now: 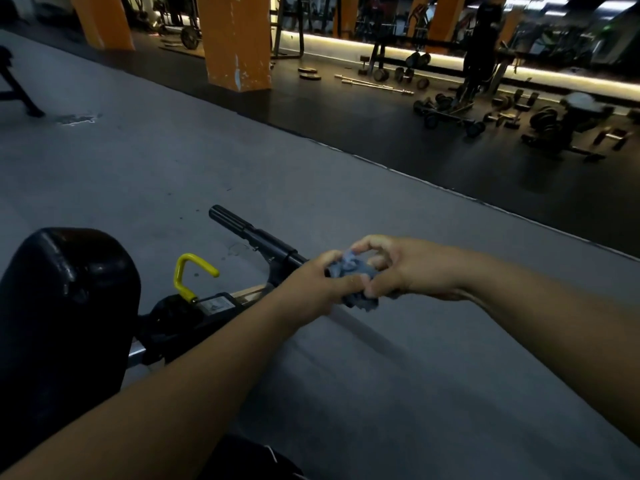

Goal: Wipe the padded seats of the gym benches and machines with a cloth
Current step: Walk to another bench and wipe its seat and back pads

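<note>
A crumpled blue-grey cloth (353, 275) is bunched between both my hands, out in front of me over the grey floor. My left hand (313, 285) grips its left side with curled fingers. My right hand (398, 268) pinches its right side, fingers bent over the top. A black padded seat or pad (65, 306) of a gym machine stands at the lower left, shiny and apart from the cloth. My left forearm crosses in front of the machine's frame.
A black bar sleeve (239, 226) and a yellow handle (188, 275) stick out of the machine beside the pad. Orange pillars (235, 39) stand ahead. Dumbbells (502, 112), plates and barbells lie on the dark mat at the far right. A bench leg (17, 95) stands far left.
</note>
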`<state>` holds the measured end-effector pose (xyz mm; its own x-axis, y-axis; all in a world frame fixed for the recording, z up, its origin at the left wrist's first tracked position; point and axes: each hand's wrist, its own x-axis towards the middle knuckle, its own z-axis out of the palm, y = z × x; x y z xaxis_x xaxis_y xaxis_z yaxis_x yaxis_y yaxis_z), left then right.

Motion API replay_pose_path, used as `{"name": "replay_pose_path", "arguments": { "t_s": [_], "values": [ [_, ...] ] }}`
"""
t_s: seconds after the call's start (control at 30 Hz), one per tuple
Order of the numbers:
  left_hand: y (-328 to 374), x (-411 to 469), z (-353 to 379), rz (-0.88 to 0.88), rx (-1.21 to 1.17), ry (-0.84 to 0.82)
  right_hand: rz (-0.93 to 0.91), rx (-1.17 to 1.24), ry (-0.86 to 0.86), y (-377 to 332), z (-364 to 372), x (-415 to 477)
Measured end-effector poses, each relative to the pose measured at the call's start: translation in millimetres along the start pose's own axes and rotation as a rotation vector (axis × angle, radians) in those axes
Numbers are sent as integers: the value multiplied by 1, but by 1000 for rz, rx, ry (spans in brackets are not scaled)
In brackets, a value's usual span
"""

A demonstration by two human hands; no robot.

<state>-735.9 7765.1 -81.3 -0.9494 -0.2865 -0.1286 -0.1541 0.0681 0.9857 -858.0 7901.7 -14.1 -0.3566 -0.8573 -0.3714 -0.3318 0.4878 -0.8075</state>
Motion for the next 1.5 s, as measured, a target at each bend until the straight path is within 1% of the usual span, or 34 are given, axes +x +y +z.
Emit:
{"name": "replay_pose_path", "arguments": {
  "t_s": [0.03,0.1,0.17,0.23,0.27,0.33,0.4,0.43,0.47,0.5,0.57,0.63,0.67,0.7,0.77,0.8,0.83,0.9,0.93,0.97,1.0,1.03,1.07,1.1,1.13,1.2,1.23,1.27,1.3,1.37,1.4,1.43,1.47,1.5],
  "values": [
    [-1,-1,-2,13,-28,31,6,8,43,0,-2,4],
    [-3,-3,-8,-12,-61,41,17,-74,169,2,-8,10],
    [-1,-8,-14,-78,-120,-45,-1,-131,299,0,-17,9],
    [2,-11,-12,-104,-185,-104,-73,-96,300,-9,-13,7],
    [2,-10,-11,-88,-199,-91,-115,-95,287,-15,-9,7],
    [5,-8,-7,3,-210,-41,-177,-153,280,-30,-2,7],
    [9,-8,-7,76,-224,-38,-196,-220,332,-43,1,9],
    [13,-9,-9,90,-214,-56,-193,-212,356,-49,0,11],
    [16,-10,-13,97,-201,-65,-185,-147,357,-53,-1,13],
    [19,-12,-17,106,-191,-57,-172,-33,326,-56,-2,14],
    [26,-16,-26,130,-199,21,-134,224,173,-55,-6,14],
    [33,-21,-37,142,-222,111,-90,369,-13,-51,-9,15],
    [35,-25,-42,122,-225,128,-87,412,-47,-49,-8,17],
    [38,-29,-45,84,-203,114,-86,456,-16,-46,-5,21],
    [39,-38,-48,-2,-69,63,-59,481,158,-43,1,31],
    [37,-41,-48,-14,-32,59,-37,459,209,-44,6,35],
    [36,-41,-47,-4,-40,95,-20,461,212,-44,10,38],
    [35,-41,-49,-1,-203,227,21,573,171,-46,16,44],
    [35,-41,-51,-46,-334,290,67,621,142,-48,18,44],
    [36,-42,-53,-112,-458,321,124,641,103,-49,20,44],
    [36,-44,-55,-167,-544,316,162,651,57,-50,22,43],
    [34,-45,-58,-188,-573,311,156,675,17,-50,23,42],
    [31,-46,-61,-180,-564,331,113,717,-11,-49,24,42],
    [29,-46,-64,-154,-521,388,75,755,-42,-47,24,44],
    [28,-47,-68,-112,-428,461,87,748,-81,-45,26,45],
    [28,-52,-79,-42,-117,564,199,599,-167,-40,33,46],
    [32,-56,-84,-28,21,587,232,555,-190,-40,37,47],
    [36,-62,-88,-20,88,598,234,541,-198,-42,39,50],
    [40,-69,-94,-17,96,596,209,545,-189,-45,42,54],
    [50,-83,-110,-29,74,556,114,619,-142,-59,47,60],
    [56,-91,-118,-31,118,516,54,625,-121,-66,51,63],
    [62,-99,-127,-31,242,483,-11,552,-116,-73,59,68],
    [66,-107,-136,-38,427,469,-75,377,-91,-80,69,73],
    [68,-114,-145,-62,649,487,-163,106,-31,-85,78,81]
  ]
}}
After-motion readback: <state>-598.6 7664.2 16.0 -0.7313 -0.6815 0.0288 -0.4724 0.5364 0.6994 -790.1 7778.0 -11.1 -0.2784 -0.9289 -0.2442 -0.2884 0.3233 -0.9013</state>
